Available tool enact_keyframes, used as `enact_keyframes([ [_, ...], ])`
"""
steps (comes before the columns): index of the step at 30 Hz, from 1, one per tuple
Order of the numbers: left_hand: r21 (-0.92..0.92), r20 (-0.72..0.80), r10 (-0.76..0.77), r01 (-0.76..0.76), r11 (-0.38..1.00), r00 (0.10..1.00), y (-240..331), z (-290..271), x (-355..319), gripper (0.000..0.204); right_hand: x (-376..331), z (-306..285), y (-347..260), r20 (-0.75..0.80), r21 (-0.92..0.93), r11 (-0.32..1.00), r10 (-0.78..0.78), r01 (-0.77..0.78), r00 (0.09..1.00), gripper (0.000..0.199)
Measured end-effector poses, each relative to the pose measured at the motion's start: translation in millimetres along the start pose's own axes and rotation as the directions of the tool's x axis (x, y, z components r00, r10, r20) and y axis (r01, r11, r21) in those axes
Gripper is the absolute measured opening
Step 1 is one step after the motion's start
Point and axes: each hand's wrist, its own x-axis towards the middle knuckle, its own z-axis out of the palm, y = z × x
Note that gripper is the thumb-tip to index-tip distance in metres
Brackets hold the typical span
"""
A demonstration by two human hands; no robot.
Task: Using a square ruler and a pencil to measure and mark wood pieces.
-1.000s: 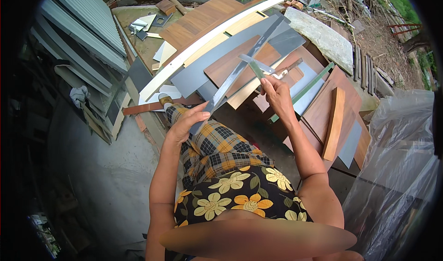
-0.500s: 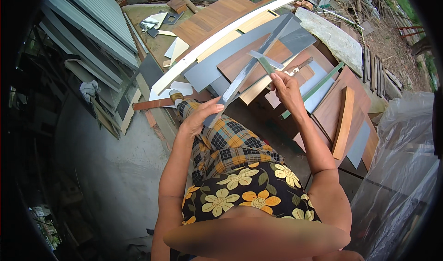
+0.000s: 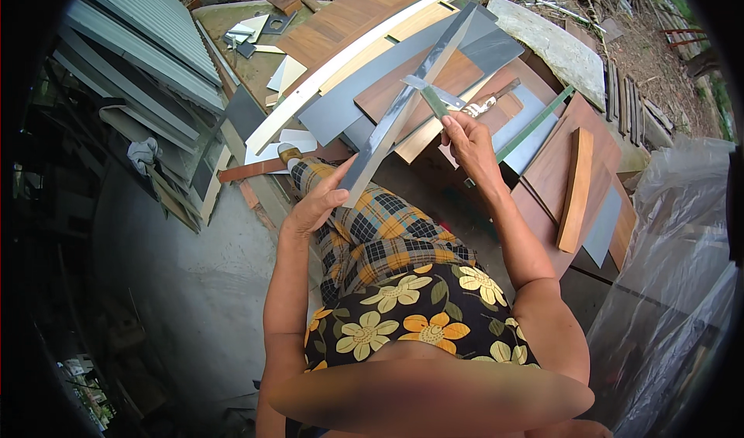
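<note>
My left hand (image 3: 316, 205) is closed around the near end of a long narrow grey strip (image 3: 387, 125), which slants up and away to the right over the stacked boards. Two of its long faces show. Between the fingers of my right hand (image 3: 467, 139) is the green handle of a T-shaped tool (image 3: 435, 102). A flat metal crosspiece at the tool's far end lies across the strip, about mid-length; whether it touches the strip I cannot tell. Just beyond my right hand lies a brown-and-white object (image 3: 482, 107) with a dark end.
Brown and grey boards (image 3: 418, 89) are stacked ahead, with a long white strip (image 3: 364, 62) across them. To the right lie a green strip (image 3: 536, 124), an orange-brown wood bar (image 3: 576, 190) and clear plastic sheeting (image 3: 674, 252). Corrugated panels (image 3: 147, 35) lean at the left.
My left hand has shifted slightly left, and the grey strip has turned so that more of its side shows. The tool in my right hand has moved a little left and up with the view.
</note>
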Motion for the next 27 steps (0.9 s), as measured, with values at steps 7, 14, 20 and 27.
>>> enact_keyframes([
  [7, 0.497, -0.248, 0.246, -0.094, 0.862, 0.937, -39, 18, -4, 0.065, -9, 15, -8, -0.017, -0.001, 1.0, -0.016, 0.016, 1.0, 0.034],
  [14, 0.515, -0.359, 0.257, -0.039, 0.856, 0.897, -38, 19, -3, 0.04, -84, 59, -24, 0.369, -0.034, 0.989, -0.124, 0.147, 0.921, 0.032],
  [20, 0.507, -0.375, 0.328, -0.104, 0.856, 0.867, -34, 26, 0, 0.033, -33, 29, -16, 0.08, 0.028, 0.999, 0.044, -0.046, 0.996, 0.035],
  [27, 0.481, -0.413, 0.247, -0.02, 0.877, 0.877, -28, 20, -5, 0.033, -74, 64, -17, 0.421, 0.034, 0.999, -0.021, 0.007, 0.907, 0.033],
])
